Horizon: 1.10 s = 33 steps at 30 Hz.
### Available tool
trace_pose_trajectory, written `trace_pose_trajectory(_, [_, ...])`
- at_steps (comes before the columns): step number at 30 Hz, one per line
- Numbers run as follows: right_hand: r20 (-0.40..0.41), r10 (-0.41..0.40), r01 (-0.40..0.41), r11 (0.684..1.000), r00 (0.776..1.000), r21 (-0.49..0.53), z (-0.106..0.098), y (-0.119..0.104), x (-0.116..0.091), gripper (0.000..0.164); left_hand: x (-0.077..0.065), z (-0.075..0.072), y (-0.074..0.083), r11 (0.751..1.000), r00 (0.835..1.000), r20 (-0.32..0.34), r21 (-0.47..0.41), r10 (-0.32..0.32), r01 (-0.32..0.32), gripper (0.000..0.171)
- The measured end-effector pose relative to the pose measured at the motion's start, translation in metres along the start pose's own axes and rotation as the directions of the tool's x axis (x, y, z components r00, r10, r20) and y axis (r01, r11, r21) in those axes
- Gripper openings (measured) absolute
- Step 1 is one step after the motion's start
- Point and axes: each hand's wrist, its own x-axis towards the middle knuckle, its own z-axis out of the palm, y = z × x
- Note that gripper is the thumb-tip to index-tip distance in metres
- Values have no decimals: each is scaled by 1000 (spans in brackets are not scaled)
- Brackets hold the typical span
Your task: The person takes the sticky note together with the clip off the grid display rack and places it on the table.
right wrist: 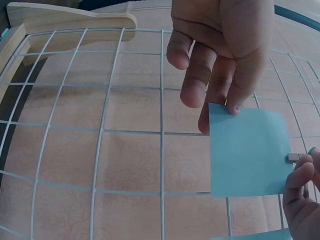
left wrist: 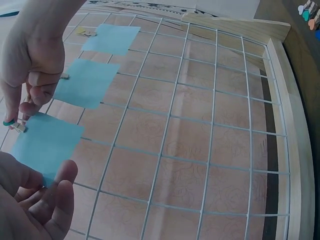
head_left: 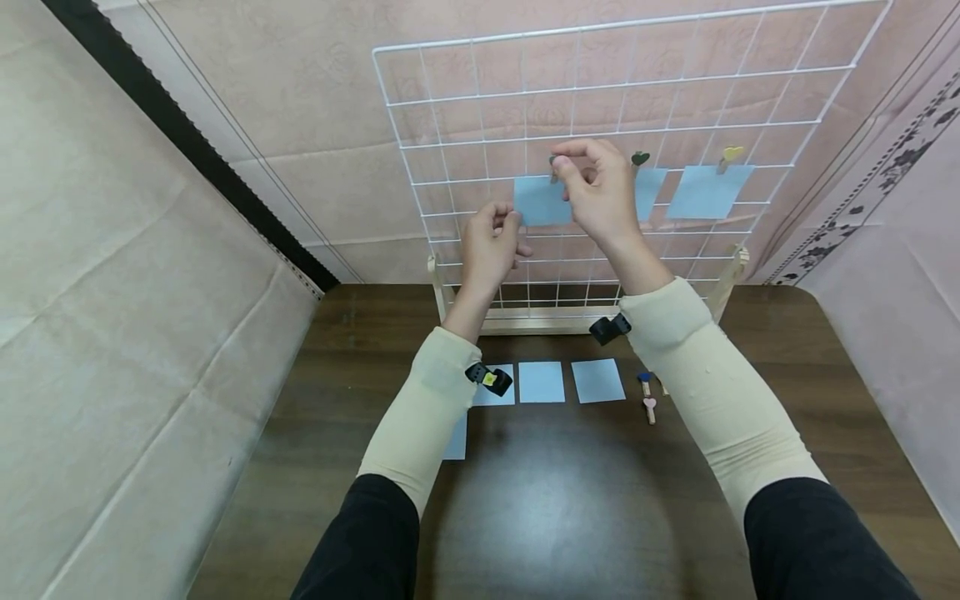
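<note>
Right hand: nearly closed, pinching a teal-headed clip at the top edge of a blue sheet. Left hand: pinching the same sheet near its lower left corner, with remaining fingers loosely apart. Sheet location: against the white wire grid, leftmost in the row. Count at grid: three blue sheets — handled sheet, middle sheet partly hidden, right sheet. Clips there: three, including dark green heart and yellow clip. On table: four loose sheets visible, two partly covered by left sleeve. Near right sleeve: blue clip, pink clip — full clip count undeterminable.
</note>
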Motion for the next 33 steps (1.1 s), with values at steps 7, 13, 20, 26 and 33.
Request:
trace_pose_trajectory(7, [-25, 0, 0, 1000, 1000, 0, -2, -1, -3, 22, -4, 1, 2, 1000, 1000, -3, 5, 24, -24, 21])
trace_pose_trajectory(13, [-53, -14, 16, 999, 999, 31, -4, 0, -7, 20, -8, -2, -1, 999, 999, 12, 30, 32, -33, 22])
trace_pose_trajectory(20, [-56, 5, 0, 996, 998, 90, -8, -3, -13, 19, -15, -5, -7, 1000, 1000, -4, 13, 21, -21, 21])
trace_pose_trajectory(26, [-27, 65, -60, 984, 998, 166, -15, 1, -21, 23, -24, -11, -10, 1000, 1000, -5, -26, -11, 11, 19])
trace_pose_trajectory(33, [-36, 86, -75, 967, 996, 245, -25, 8, -35, 19, -33, -19, -13, 999, 1000, -5, -38, 6, -6, 21])
